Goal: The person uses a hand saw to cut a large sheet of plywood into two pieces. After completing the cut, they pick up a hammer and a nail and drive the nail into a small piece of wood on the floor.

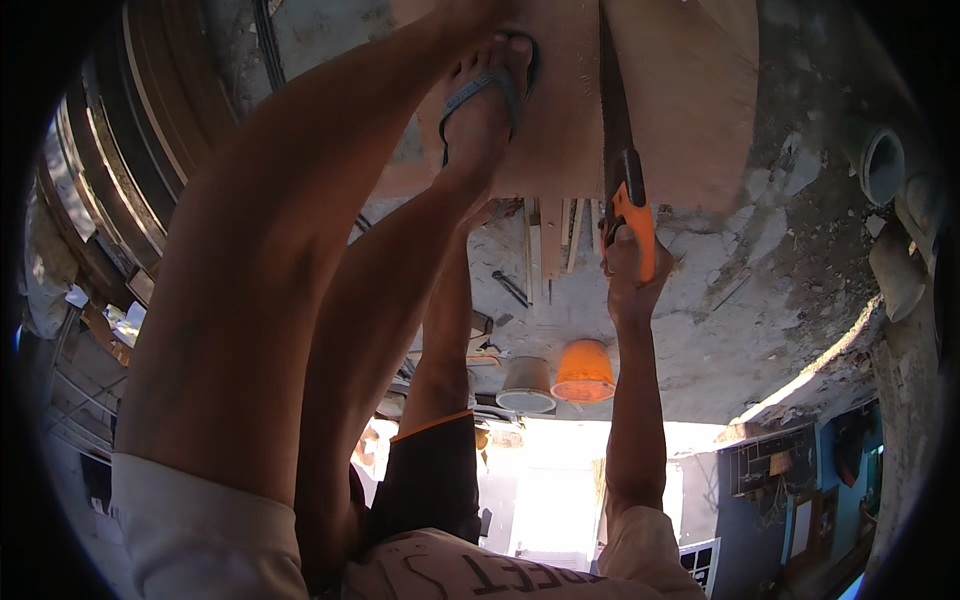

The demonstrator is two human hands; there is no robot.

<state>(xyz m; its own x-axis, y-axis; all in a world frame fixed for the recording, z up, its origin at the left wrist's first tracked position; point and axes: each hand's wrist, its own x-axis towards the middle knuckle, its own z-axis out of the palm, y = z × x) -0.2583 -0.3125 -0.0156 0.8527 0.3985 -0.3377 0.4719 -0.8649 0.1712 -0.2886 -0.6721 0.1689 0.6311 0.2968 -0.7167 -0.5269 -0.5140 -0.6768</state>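
Observation:
My right hand (636,262) is closed around the orange and black handle of a handsaw (618,120). The saw's dark blade points away from me over a pinkish-brown wooden sheet (690,110), along a line with sheet on both sides. My left arm reaches across to the top edge of the view. Only the start of my left hand (492,10) shows there; its fingers are cut off, so I cannot see what it holds or touches. Left of the blade, my foot in a grey-blue flip-flop (482,92) rests on the sheet. My other leg is beside it, its foot partly hidden at the sheet's near edge.
Several thin wood strips (550,240) lie by the sheet's near edge. An orange bucket (583,372) and a grey bucket (525,385) stand nearer me. Long boards or frames (140,120) lean at the left. A round, hollow container (882,165) lies on the rough floor at right.

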